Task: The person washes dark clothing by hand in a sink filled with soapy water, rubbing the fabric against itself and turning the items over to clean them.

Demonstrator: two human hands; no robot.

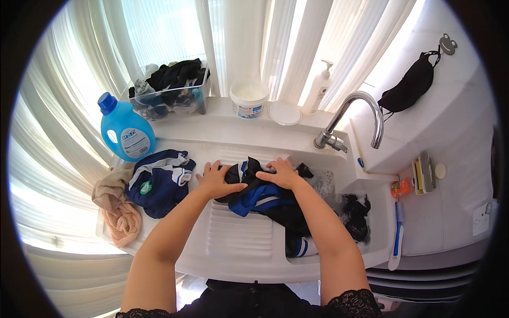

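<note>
A wet black garment with blue and white trim [258,198] lies bunched over the ribbed washboard [238,234] of a white laundry sink. My left hand [218,183] is spread over its left end, thumb on the cloth and fingers along the far side. Across the upper right of the bunch rests my right hand [281,173], its thumb pointing left; part of its grip is hidden. The lower part of the garment trails right into the basin. There, more dark cloth [356,218] soaks in sudsy water [324,183].
Left stand a blue detergent bottle [127,131], a navy garment [163,187] and beige and pink cloths [119,210]. Behind are a clear bin of clothes [171,95], an open white tub [248,101], its lid [284,113], a pump bottle [318,93] and the faucet [350,115]. A brush [396,234] lies right.
</note>
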